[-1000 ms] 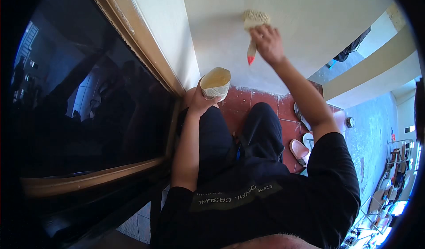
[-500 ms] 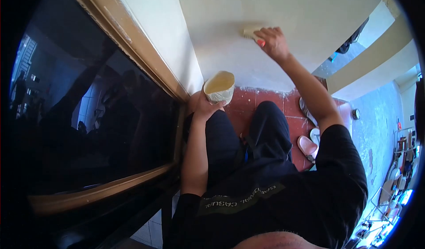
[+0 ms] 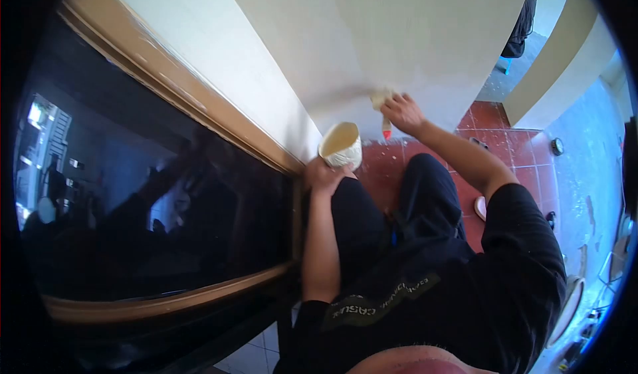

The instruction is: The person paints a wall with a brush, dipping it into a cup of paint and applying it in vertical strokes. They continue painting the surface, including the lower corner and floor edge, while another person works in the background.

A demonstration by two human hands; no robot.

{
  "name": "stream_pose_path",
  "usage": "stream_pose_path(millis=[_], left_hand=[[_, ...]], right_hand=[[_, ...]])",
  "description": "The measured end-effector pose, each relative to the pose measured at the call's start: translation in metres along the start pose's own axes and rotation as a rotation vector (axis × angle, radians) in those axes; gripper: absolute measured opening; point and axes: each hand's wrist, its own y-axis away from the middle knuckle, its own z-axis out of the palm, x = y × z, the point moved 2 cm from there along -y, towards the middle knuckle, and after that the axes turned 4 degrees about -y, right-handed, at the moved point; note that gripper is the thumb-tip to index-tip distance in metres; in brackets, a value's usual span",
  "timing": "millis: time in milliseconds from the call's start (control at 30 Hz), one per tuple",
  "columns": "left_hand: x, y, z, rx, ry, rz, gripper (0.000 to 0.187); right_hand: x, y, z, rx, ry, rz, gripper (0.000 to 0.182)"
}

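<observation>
My right hand (image 3: 403,113) is closed round a paintbrush (image 3: 383,99) with pale bristles, its red handle tip pointing down. The bristles are against or very near the cream wall (image 3: 425,35), low down; actual contact cannot be made out. Lower and to the left, my left hand (image 3: 323,174) grips a pale, paint-coated container (image 3: 343,151) from below, its open mouth facing up. Cream paint coats the inside of the container. It is held above my left knee, beside the wall corner.
A dark glass panel in a brown wooden frame (image 3: 166,287) fills the left side. Red floor tiles (image 3: 472,231) with white specks lie below the wall. A pink slipper (image 3: 480,208) and a small round object (image 3: 557,146) are at the right. Behind the wall edge hangs a dark cloth (image 3: 520,31).
The view has shifted. My right hand has moved lower on the wall, closer to the container, and the brush handle now points downward. My left hand still holds the container.
</observation>
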Motion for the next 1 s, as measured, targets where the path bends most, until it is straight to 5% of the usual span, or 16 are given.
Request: stream_pose_path(millis=[167,233,300,367,433,600,833,1000], left_hand=[[-0.015,0.003,0.004,-0.012,0.237,0.023,0.063],[-0.021,0.003,0.010,0.045,0.357,0.006,0.061],[-0.016,0.002,0.009,0.048,0.278,-0.047,0.061],[-0.026,0.001,0.007,0.051,0.310,-0.048,0.062],[-0.030,0.002,0.003,0.012,0.382,-0.085,0.063],[-0.032,-0.005,-0.003,0.028,0.425,-0.063,0.067],[-0.007,-0.027,-0.001,-0.064,0.341,-0.074,0.075],[0.022,-0.048,0.015,-0.117,0.408,-0.020,0.077]], right_hand=[[-0.050,0.066,-0.011,0.242,-0.416,0.577,0.015],[-0.075,0.100,-0.003,0.294,-0.509,1.020,0.018],[-0.097,0.136,0.011,0.578,-0.877,1.201,0.023],[-0.111,0.150,-0.006,0.446,-1.455,1.572,0.019],[-0.109,0.178,0.001,0.430,-1.689,1.609,0.025],[-0.112,0.180,-0.089,0.899,-1.762,1.650,0.037],[-0.132,0.233,-0.126,0.912,-1.514,1.754,0.021],[-0.135,0.226,-0.134,0.835,-1.436,1.632,0.019]])
